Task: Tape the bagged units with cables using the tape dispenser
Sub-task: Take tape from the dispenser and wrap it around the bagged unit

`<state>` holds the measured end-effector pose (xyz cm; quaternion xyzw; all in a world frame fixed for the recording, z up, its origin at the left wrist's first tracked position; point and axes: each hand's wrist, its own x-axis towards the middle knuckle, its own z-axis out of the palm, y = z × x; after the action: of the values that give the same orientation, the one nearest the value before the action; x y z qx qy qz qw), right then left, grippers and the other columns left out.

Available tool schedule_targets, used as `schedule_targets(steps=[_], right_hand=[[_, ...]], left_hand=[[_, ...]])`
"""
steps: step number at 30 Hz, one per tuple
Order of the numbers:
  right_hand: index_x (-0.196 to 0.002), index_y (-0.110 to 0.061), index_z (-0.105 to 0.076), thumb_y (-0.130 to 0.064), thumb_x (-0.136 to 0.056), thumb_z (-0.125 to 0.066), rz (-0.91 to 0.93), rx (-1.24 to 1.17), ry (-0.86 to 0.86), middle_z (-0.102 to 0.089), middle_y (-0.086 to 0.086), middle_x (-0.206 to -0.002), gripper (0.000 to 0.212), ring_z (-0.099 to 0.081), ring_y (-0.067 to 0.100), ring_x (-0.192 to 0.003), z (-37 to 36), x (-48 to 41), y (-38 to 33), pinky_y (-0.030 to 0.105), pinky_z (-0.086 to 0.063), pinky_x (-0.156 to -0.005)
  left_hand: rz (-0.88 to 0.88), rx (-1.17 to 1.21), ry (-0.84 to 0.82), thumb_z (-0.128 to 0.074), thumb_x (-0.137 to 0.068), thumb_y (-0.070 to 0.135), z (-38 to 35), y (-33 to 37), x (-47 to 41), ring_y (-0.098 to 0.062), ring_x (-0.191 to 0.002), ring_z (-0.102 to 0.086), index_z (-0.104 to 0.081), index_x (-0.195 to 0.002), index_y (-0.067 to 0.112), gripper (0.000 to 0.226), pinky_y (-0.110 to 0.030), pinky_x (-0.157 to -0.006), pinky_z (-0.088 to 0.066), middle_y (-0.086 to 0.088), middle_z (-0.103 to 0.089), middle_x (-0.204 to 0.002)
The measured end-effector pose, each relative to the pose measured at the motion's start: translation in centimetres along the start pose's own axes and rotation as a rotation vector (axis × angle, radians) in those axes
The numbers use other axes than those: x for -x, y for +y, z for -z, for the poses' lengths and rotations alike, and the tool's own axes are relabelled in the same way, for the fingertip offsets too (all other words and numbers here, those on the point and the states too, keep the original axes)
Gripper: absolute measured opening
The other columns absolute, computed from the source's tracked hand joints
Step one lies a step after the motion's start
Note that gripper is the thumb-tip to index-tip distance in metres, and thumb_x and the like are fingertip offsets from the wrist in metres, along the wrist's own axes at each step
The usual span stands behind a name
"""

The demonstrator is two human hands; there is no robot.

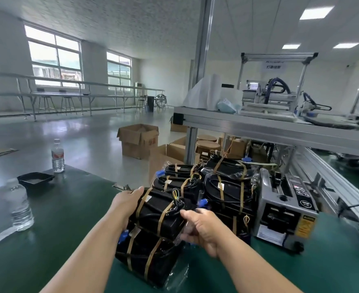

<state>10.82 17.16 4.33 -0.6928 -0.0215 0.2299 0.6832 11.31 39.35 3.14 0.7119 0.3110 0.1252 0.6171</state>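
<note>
- Green-matted workbench point(68, 229), factory hall behind: from my remote seat I see both hands on one bagged unit point(159, 216).
- Left hand point(128, 199) clasps its far left end, thumb on top; right hand point(202, 229) curls round its near right end.
- The unit is black, wrapped in clear plastic, with black cable on top and two brown tape bands; it lies tilted on a second taped unit point(144, 254).
- More taped units point(227, 193) sit stacked just behind, beside the grey tape dispenser point(286, 210).
- Two water bottles point(19, 205) and a black tray point(36, 178) stand well left.
</note>
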Motion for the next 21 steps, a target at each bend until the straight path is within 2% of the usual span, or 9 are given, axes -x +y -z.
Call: schedule_targets(steps=[2,5,7,10,15,17,18,21], right_hand=[[-0.116,-0.006,-0.06,-0.022,-0.093,-0.069,-0.006,0.021,0.032,-0.064,0.001,-0.062,0.029,-0.061,0.012,-0.052,0.2,-0.6,0.5,0.026,-0.052,-0.051],[-0.12,-0.01,-0.061,-0.028,-0.088,-0.073,0.006,0.028,0.063,-0.068,0.004,-0.076,0.038,-0.058,0.012,-0.052,0.5,-1.7,1.1,0.029,-0.049,-0.055],[-0.117,-0.01,-0.062,-0.023,-0.088,-0.072,0.016,-0.027,0.046,-0.072,0.002,-0.073,0.033,-0.063,0.013,-0.05,0.4,-2.1,1.5,0.029,-0.051,-0.052],[-0.112,-0.017,-0.061,-0.021,-0.09,-0.067,0.027,-0.075,0.016,-0.078,0.01,-0.089,0.023,-0.075,0.028,-0.075,0.0,-2.4,1.9,0.038,-0.06,-0.064],[-0.111,-0.024,-0.059,-0.023,-0.085,-0.066,0.024,-0.057,0.072,-0.078,0.013,-0.093,0.026,-0.07,0.027,-0.076,-0.6,-2.6,2.0,0.043,-0.061,-0.073],[-0.121,-0.023,-0.055,-0.026,-0.086,-0.067,0.015,-0.026,0.084,-0.077,0.013,-0.1,0.038,-0.07,0.025,-0.079,-0.7,-2.4,1.8,0.04,-0.06,-0.074],[-0.134,-0.022,-0.05,-0.028,-0.086,-0.069,0.013,-0.01,0.093,-0.074,0.013,-0.107,0.052,-0.07,0.025,-0.085,-0.7,-2.2,1.7,0.041,-0.06,-0.078],[-0.155,-0.023,-0.03,-0.041,-0.086,-0.071,0.042,0.101,0.127,-0.058,0.013,-0.136,0.082,-0.062,0.029,-0.116,-0.3,-1.3,1.1,0.048,-0.051,-0.102]], left_hand=[[-0.034,-0.102,0.041,-0.062,-0.092,0.047,-0.5,-0.2,-0.8,-0.033,-0.089,-0.067,-0.07,-0.104,0.005,0.044,-0.044,-0.089,-0.056,-0.013,-0.071,-0.097],[-0.07,-0.202,0.101,-0.058,-0.094,0.048,-1.1,-0.3,-1.1,-0.03,-0.089,-0.064,-0.068,-0.1,0.011,0.039,-0.041,-0.088,-0.054,-0.009,-0.07,-0.096],[-0.101,-0.272,0.12,-0.056,-0.094,0.048,-1.3,-0.4,-0.9,-0.03,-0.092,-0.063,-0.067,-0.104,0.016,0.035,-0.038,-0.084,-0.052,-0.007,-0.069,-0.1],[-0.131,-0.361,0.133,-0.053,-0.095,0.048,-1.4,-0.5,-0.7,-0.028,-0.09,-0.061,-0.068,-0.11,0.018,0.036,-0.034,-0.075,-0.046,-0.006,-0.068,-0.1],[-0.121,-0.387,0.136,-0.051,-0.097,0.046,-1.3,-0.3,0.1,-0.03,-0.094,-0.058,-0.064,-0.119,0.015,0.04,-0.034,-0.076,-0.042,-0.009,-0.066,-0.109],[-0.113,-0.395,0.13,-0.049,-0.098,0.044,-1.2,-0.1,0.5,-0.03,-0.094,-0.057,-0.064,-0.119,0.013,0.041,-0.035,-0.077,-0.043,-0.01,-0.065,-0.108],[-0.11,-0.408,0.125,-0.049,-0.098,0.043,-1.2,0.1,0.8,-0.031,-0.096,-0.057,-0.064,-0.12,0.012,0.041,-0.036,-0.079,-0.045,-0.011,-0.065,-0.111],[-0.128,-0.497,0.182,-0.049,-0.098,0.045,-1.0,0.8,2.2,-0.036,-0.117,-0.053,-0.058,-0.131,0.013,0.047,-0.045,-0.099,-0.045,-0.016,-0.056,-0.132]])
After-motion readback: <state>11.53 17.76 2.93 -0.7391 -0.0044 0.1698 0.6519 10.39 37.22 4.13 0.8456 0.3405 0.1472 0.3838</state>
